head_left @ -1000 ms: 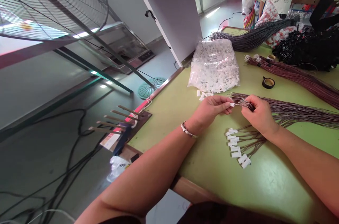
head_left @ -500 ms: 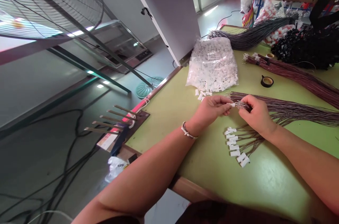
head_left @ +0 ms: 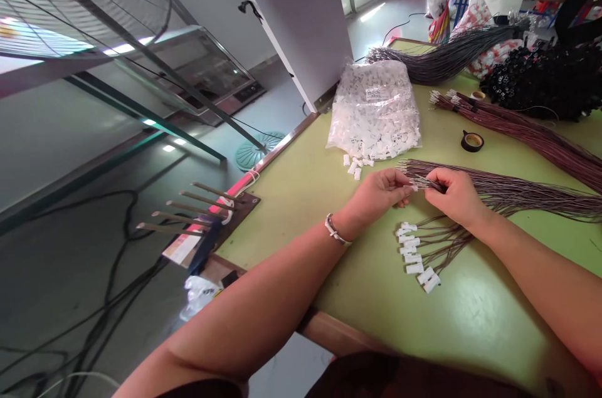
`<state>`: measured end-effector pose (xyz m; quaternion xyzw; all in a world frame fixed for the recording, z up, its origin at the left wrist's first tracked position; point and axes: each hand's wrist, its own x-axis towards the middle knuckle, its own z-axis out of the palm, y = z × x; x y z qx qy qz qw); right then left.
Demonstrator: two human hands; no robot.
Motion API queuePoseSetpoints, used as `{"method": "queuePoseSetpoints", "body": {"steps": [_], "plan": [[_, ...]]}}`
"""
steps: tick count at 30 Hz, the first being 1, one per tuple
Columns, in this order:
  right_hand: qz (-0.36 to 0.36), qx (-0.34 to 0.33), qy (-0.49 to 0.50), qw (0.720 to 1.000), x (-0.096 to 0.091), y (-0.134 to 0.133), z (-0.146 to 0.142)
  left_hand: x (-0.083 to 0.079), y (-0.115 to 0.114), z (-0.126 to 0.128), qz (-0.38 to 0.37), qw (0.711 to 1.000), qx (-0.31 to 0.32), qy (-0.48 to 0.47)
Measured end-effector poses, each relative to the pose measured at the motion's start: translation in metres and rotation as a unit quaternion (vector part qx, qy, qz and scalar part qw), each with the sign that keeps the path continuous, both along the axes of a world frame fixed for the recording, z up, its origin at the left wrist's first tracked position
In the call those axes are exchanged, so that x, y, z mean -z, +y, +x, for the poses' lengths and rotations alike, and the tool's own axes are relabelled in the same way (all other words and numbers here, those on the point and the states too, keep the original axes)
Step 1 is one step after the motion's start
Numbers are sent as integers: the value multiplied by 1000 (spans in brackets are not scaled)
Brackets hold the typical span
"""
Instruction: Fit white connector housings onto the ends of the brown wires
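Note:
My left hand [head_left: 383, 190] pinches a small white connector housing [head_left: 414, 188] between thumb and fingers. Facing it, my right hand [head_left: 454, 192] is closed around several dark brown wires [head_left: 435, 184], whose metal-tipped ends point at the housing. Whether a tip sits inside the housing is too small to tell. Below my right hand lies a row of white connectors [head_left: 411, 251] fitted on brown wires. A long bundle of brown wires [head_left: 522, 192] runs behind my right hand to the right. Loose white housings [head_left: 356, 166] lie beyond my left hand.
A clear bag of white housings [head_left: 376, 109] lies at the back of the green table [head_left: 291, 216]. Black tape [head_left: 472, 141], reddish-brown wires [head_left: 527, 135], grey wires [head_left: 442, 59] and a black heap [head_left: 545, 81] lie farther right. A pronged rack [head_left: 202, 213] sits on the left edge.
My hands stay close together, with the white housing still at the wire ends. The view has shifted slightly. In the background, a person in a light shirt now stands by the far shelves.

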<state>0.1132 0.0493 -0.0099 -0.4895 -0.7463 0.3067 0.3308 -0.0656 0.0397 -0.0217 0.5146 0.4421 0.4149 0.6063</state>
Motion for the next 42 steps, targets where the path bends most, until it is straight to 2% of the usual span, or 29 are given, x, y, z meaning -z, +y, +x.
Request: {"method": "queuePoseSetpoints", "body": {"steps": [5, 13, 19, 25, 33, 37, 42], "plan": [[4, 18, -30, 999, 3, -2, -3, -1, -1, 0, 11, 1000, 5, 26], [29, 16, -79, 996, 5, -5, -5, 5, -6, 3, 76, 990, 5, 117], [27, 18, -94, 995, 6, -3, -5, 10, -5, 4, 93, 989, 3, 113], [-2, 0, -67, 998, 3, -1, -1, 3, -4, 3, 65, 995, 1, 74], [10, 22, -64, 998, 1, -4, -3, -2, -2, 2, 14, 992, 40, 120], [-2, 31, -78, 996, 2, -5, -4, 1, -5, 3, 82, 983, 37, 158], [3, 25, -95, 995, 7, -5, -3, 2, -9, 6, 230, 929, 16, 289]]}}
